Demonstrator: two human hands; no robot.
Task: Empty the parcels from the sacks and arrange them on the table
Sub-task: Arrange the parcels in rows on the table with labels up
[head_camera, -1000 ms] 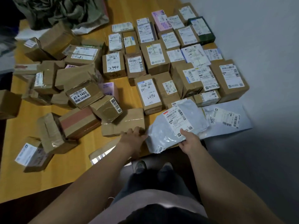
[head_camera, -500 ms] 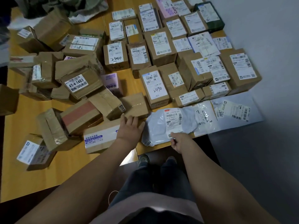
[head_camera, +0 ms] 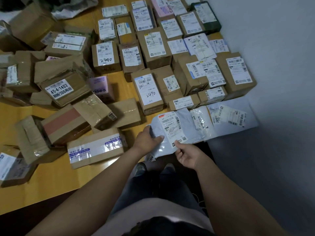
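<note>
A grey plastic mailer bag (head_camera: 172, 128) with a white label lies at the near edge of the wooden table (head_camera: 56, 178), hanging partly over it. My left hand (head_camera: 148, 138) grips its left side with the thumb on top. My right hand (head_camera: 186, 155) pinches its lower edge just under the label. Right of it lie two more flat mailers: a white one (head_camera: 201, 120) and a larger pale one (head_camera: 233, 116). Behind them, labelled cardboard boxes (head_camera: 150, 92) stand in tidy rows.
A loose heap of cardboard boxes (head_camera: 63, 89) fills the left of the table, with a blue-taped box (head_camera: 96, 148) nearest my left arm. A crumpled sack (head_camera: 73, 7) lies at the far edge. A grey wall (head_camera: 272, 65) bounds the right side. My feet show below the table edge.
My left hand has left the brown boxes and moved right to take hold of the grey mailer. My right hand has shifted to the mailer's lower edge. The blue-taped box lies pushed into view.
</note>
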